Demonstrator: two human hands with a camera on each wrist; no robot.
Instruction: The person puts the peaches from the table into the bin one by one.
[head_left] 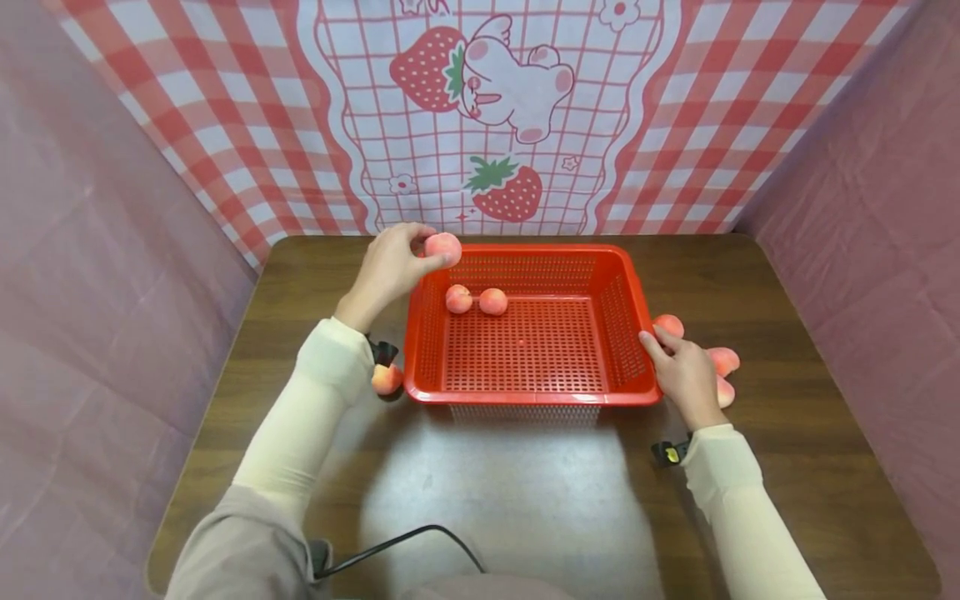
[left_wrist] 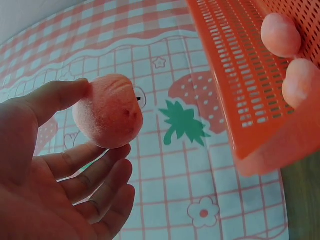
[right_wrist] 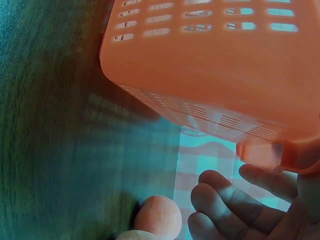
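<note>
Red basket [head_left: 532,398] gripped at one end, a peach [head_left: 444,247] held up by its far-left corner

Behind the basket hangs a checked cloth [head_left: 588,171] printed with strawberries and a cartoon animal, flanked by pink drapes [head_left: 862,217]. Beneath the basket is a brown wooden counter [head_left: 810,467].

At the basket's right end, the right grip [head_left: 686,371] is closed on the rim, thumb on top and at least one finger underneath. Near its far-left corner, the left grip [head_left: 393,262] pinches the peach between thumb and fingers; the left wrist view shows that fruit clear of the wall. Two peaches [head_left: 492,302] sit close together inside the basket, towards its far-left corner. One peach [head_left: 386,380] rests just outside its left end, and three peaches [head_left: 668,326] lie beyond its right end, near the right grip.

A pull on the rim could, I judge, slide the basket into the loose fruit and set it rolling. The held peach could slip from a fingertip pinch, or strike the rim or bruise the two inside if let go too high. The left forearm could knock the fruit outside the left end.

No brand, label or writing is readable on the basket or around it.
</note>
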